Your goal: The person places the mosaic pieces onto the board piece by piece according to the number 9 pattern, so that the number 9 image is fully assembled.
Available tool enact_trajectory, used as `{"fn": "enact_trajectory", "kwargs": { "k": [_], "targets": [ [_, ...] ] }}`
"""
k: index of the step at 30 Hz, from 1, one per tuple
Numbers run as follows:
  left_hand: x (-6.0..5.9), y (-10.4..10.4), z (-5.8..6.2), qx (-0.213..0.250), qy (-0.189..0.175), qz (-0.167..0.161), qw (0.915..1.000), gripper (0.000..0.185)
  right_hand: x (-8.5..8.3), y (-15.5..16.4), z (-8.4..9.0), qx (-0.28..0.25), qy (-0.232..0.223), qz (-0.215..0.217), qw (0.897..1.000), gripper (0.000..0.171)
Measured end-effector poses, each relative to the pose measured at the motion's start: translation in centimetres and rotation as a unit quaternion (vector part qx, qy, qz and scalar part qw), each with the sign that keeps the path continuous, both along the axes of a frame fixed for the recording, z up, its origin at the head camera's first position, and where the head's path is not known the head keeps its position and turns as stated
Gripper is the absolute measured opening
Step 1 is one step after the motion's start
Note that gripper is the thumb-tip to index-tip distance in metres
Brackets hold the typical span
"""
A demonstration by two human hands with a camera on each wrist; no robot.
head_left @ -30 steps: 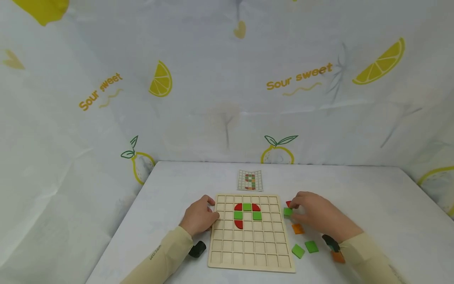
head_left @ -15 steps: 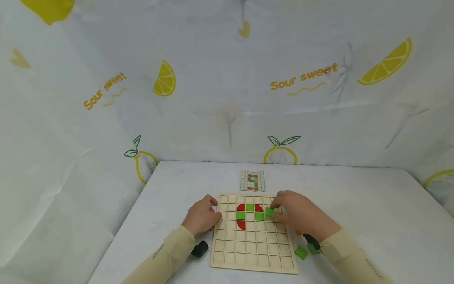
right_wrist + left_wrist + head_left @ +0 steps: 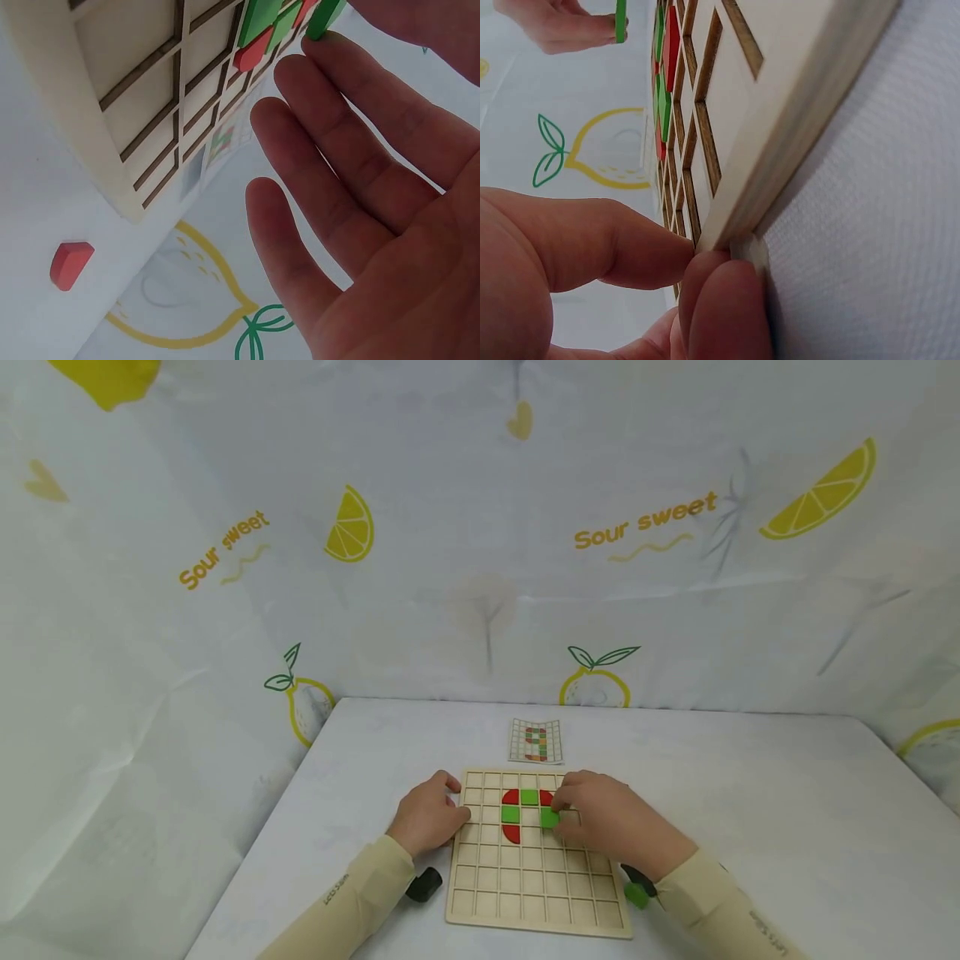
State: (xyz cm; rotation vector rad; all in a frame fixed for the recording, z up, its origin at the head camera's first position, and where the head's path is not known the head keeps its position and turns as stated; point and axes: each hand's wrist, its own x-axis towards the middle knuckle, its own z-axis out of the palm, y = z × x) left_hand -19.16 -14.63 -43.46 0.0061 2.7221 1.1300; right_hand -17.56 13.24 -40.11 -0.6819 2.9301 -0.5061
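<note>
A pale wooden grid board (image 3: 517,906) lies on the table. My left hand (image 3: 429,817) grips its left edge, thumb on the rim and fingers curled against the side and underneath. Above the board, my right hand (image 3: 618,818) pinches a green square tile (image 3: 325,16) between thumb and index finger, the other fingers stretched out. In the left wrist view this green tile (image 3: 621,21) hangs apart from the board. Set in the grid are quarter-round red tiles, such as one red tile (image 3: 511,834), and green squares, such as one green tile (image 3: 528,797). My fingers partly cover the pattern's right side.
Behind the board lies a small printed card (image 3: 536,742) with a coloured grid pattern. A loose red tile (image 3: 71,265) sits beyond the board's edge. Another green tile (image 3: 637,895) lies right of the board. A black object (image 3: 425,885) is at my left wrist. Printed cloth hangs behind.
My right hand has picked up a green tile from beside the board and carried it left over the grid. The left hand stays at the board's edge. The head view has shifted slightly.
</note>
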Motion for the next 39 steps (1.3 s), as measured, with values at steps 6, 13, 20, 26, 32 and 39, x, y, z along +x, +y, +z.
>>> {"fn": "enact_trajectory", "kwargs": {
  "k": [6, 13, 20, 26, 32, 39],
  "targets": [
    [-0.1, 0.0, -0.1, -0.002, 0.004, -0.001, 1.0000, 0.034, 0.2, -0.5, -0.4, 0.013, 0.042, 0.055, 0.998, 0.012],
    [-0.1, 0.0, -0.1, -0.001, 0.001, 0.001, 1.0000, 0.034, 0.0, -1.5, -0.9, 0.036, 0.048, 0.057, 0.997, 0.010],
    [0.0, 0.0, -0.1, -0.001, 0.002, 0.000, 1.0000, 0.034, 0.0, -1.9, -1.1, 0.043, 0.074, 0.081, 0.993, 0.007],
    [0.0, 0.1, 0.0, -0.001, 0.002, -0.001, 1.0000, 0.035, 0.0, -2.0, -1.1, 0.043, 0.079, 0.090, 0.992, 0.005],
    [0.0, 0.1, 0.0, -0.006, 0.004, -0.002, 1.0000, 0.035, 0.0, -2.2, -1.2, 0.046, 0.082, 0.094, 0.991, 0.006],
    [-0.1, 0.1, 0.0, -0.007, 0.003, -0.002, 1.0000, 0.035, 0.0, -2.3, -1.1, 0.051, 0.091, 0.104, 0.989, 0.006]
  ]
}}
